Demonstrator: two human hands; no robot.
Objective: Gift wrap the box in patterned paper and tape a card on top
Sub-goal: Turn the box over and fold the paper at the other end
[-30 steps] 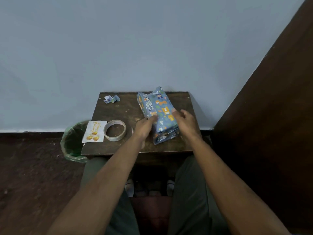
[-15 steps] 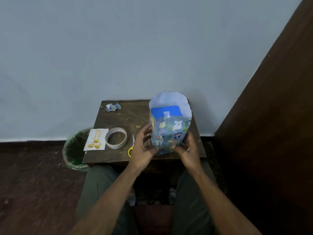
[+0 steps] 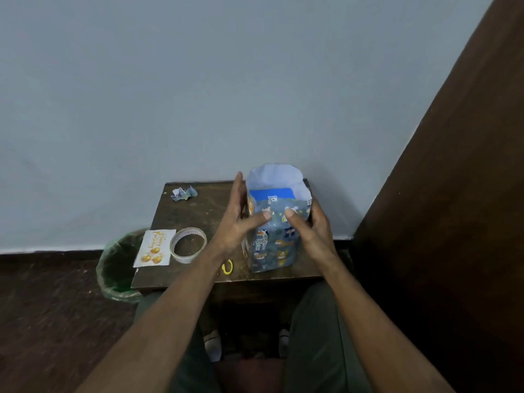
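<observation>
The box [image 3: 271, 194] is standing upright near the front right corner of the small dark wooden surface [image 3: 198, 214], sleeved in patterned paper [image 3: 273, 239] printed with animals on a blue ground. The paper is rising past the top of the box as an open collar, its pale inner side showing at the back, and the blue top face of the box is sitting down inside it.

The left hand [image 3: 236, 222] is flanking the left side of the wrapped box, fingers stretched upward along the paper and the thumb reaching across onto the near face; its grip is spread, not curled round anything. The right hand [image 3: 309, 226] is cupping the right side, thumb pressing on the near face close to the left thumb, fingers wrapping behind the right edge where they are partly hidden.

At the front left corner of the surface a card [image 3: 154, 247] with gold balloons is lying flat, overhanging the edge slightly, and a roll of tape [image 3: 188, 244] is lying just beside it, on its right. A yellow scissor handle [image 3: 227, 267] is peeking out by the front edge, beside the left forearm. A crumpled scrap of patterned paper [image 3: 184, 193] is lying near the back left corner. A green-lined bin [image 3: 119, 268] is standing on the floor to the left of the surface.
</observation>
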